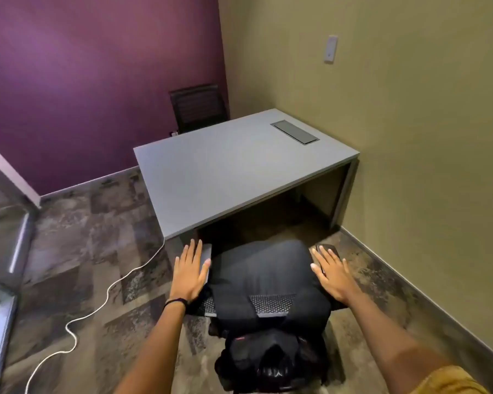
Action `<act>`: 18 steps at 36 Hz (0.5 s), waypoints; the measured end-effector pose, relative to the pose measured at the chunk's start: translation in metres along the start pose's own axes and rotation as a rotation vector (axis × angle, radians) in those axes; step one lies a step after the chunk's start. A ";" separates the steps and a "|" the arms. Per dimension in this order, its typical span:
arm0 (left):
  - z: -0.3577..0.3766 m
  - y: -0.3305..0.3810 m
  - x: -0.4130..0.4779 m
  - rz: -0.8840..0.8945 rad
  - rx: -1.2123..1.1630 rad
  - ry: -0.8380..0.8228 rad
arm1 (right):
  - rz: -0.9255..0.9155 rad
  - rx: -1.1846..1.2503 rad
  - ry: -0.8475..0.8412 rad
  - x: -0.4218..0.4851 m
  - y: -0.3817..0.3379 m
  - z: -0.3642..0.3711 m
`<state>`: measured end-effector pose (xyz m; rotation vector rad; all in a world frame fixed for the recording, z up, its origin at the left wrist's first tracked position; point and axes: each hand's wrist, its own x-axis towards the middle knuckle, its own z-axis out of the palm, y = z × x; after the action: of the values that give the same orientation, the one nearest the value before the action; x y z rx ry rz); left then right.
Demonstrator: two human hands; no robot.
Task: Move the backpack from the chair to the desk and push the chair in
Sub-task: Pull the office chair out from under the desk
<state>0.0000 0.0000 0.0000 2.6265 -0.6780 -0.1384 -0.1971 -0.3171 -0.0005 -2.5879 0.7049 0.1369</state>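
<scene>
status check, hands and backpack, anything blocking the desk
Left hand and right hand open, flanking the black backpack. Backpack on chair, not lifted. Desk top bare; white cable on floor to the left.

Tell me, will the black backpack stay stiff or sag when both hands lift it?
The black backpack looks soft and padded, so it probably sags. It fills the chair seat, suggesting bulk. The left hand and right hand flanking it should steady it.

soft even indoor light, dark shadow under desk, wide-angle bending, blurry edges
</scene>
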 end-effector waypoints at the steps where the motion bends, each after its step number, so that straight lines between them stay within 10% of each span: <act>1: 0.003 -0.002 -0.003 -0.022 -0.006 -0.032 | -0.003 0.002 -0.019 -0.002 0.001 0.002; 18: 0.016 -0.010 -0.010 -0.238 0.000 -0.552 | 0.112 0.058 -0.092 -0.013 0.005 0.009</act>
<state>-0.0079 0.0068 -0.0188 2.6678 -0.5214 -0.9568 -0.2108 -0.3103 -0.0077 -2.4700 0.8071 0.2649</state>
